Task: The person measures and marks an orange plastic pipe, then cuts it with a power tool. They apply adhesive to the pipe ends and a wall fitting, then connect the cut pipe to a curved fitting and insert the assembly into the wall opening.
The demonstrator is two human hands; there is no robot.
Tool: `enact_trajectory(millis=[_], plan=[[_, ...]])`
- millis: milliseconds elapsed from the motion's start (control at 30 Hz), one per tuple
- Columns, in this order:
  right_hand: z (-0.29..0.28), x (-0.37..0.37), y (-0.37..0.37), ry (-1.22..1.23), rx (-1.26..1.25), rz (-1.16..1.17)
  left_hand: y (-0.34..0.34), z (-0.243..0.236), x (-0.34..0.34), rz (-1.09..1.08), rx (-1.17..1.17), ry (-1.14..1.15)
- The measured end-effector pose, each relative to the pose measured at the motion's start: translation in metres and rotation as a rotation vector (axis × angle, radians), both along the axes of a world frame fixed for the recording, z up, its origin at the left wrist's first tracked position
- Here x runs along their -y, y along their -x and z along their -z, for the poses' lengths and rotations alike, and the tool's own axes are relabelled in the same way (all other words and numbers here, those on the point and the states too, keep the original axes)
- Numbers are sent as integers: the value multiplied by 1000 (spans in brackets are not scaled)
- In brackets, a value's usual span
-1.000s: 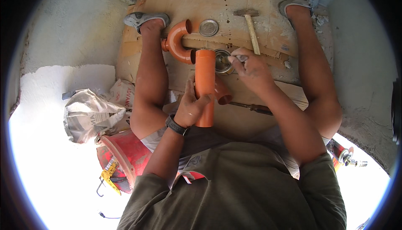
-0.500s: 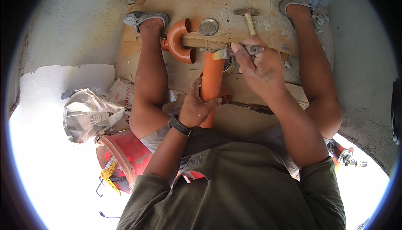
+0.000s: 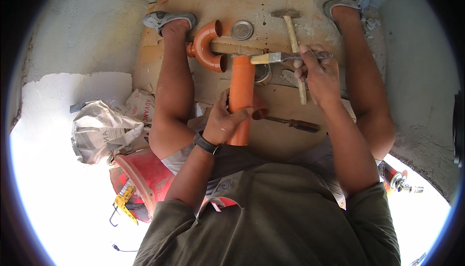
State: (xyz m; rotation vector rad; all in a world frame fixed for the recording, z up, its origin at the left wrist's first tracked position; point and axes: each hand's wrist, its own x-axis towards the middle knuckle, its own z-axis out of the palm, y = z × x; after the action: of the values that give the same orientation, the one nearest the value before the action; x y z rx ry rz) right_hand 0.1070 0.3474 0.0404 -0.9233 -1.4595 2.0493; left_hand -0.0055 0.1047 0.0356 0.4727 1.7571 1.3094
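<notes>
My left hand [image 3: 224,123] is wrapped round the lower part of an orange plastic pipe [image 3: 241,84], which has a side branch [image 3: 260,108] on its right. In my right hand [image 3: 319,75] is a paintbrush [image 3: 276,58], its handle pinched between thumb and fingers. The pale bristles touch the right side of the pipe's far end. Just behind the pipe stands a round open can [image 3: 263,75], partly hidden by pipe and brush. An orange U-shaped pipe trap [image 3: 206,48] lies beyond my left hand, beside a round metal lid [image 3: 241,30].
A hammer [image 3: 294,43] lies on the cardboard [image 3: 193,0] beyond my right hand. Near my lap rests a dark-handled screwdriver [image 3: 304,125]. At left are a crumpled bag [image 3: 104,135] and a red bucket [image 3: 150,174] with a yellow caulking gun [image 3: 124,197]. A gas torch [image 3: 397,179] is at right.
My right hand has moved right, uncovering the hammer's handle. The brush has shifted from across the pipe's end to its right side. The pipe has moved slightly left.
</notes>
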Motion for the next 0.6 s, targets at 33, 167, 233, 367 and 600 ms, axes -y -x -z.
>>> enact_trajectory(millis=[33,167,233,367,600], plan=[[1,2,2,27,-29,8,0,1,0,9,11,-4],[12,9,12,123,-150,-31,-1,4,3,-88,190,-91],[18,5,9,152,-74,5,-1,3,6,-169,315,-129],[24,0,-2,217,8,46,1,-2,9,-151,232,-161],[33,13,5,294,-215,28,-1,-1,8,-119,589,-241]])
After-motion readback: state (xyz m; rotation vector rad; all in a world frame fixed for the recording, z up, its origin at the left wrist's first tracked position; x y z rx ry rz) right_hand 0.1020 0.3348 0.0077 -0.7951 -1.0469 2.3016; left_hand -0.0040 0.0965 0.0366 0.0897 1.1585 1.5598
